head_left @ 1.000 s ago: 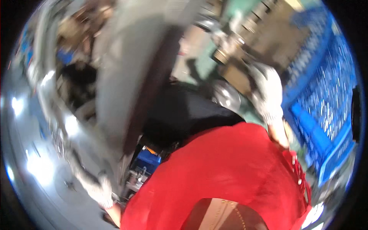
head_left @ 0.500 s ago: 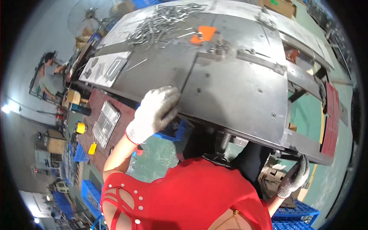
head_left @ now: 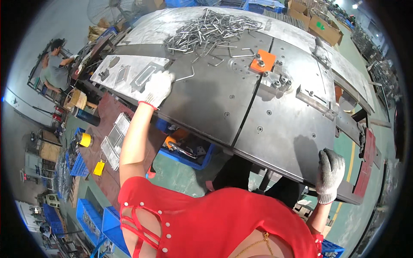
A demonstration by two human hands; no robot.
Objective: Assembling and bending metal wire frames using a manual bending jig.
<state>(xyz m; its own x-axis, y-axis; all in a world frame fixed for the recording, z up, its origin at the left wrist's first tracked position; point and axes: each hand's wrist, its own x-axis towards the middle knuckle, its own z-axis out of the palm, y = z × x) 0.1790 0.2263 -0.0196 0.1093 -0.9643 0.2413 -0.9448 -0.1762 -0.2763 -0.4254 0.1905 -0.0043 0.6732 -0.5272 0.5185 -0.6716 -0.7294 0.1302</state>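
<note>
My left hand (head_left: 158, 89), in a white knit glove, is over the left part of the metal table (head_left: 193, 99), beside a rectangular frame-shaped plate (head_left: 146, 76). A bent metal rod (head_left: 186, 78) lies with one end close to its fingertips; whether they touch or grip it I cannot make out. My right hand (head_left: 330, 175), gloved with a greyish finger side, is at the table's right front edge, fingers stretched out and nothing visible in them. Bent rods (head_left: 211, 32) lie heaped at the back. An orange piece (head_left: 263, 61) sits by a bolted metal block (head_left: 275, 83).
A steel bar (head_left: 316, 101) is fixed at the table's right. Below the left front edge stands a blue bin (head_left: 189, 157) with tools. Wire racks (head_left: 116, 142) lie on a reddish surface at left. A cardboard box (head_left: 325, 30) stands behind. Another person (head_left: 58, 71) works far left.
My left hand has moved forward and left, from the table's front edge to the plate and the single rod. My right hand has come up to the table's right front edge. The view has shifted.
</note>
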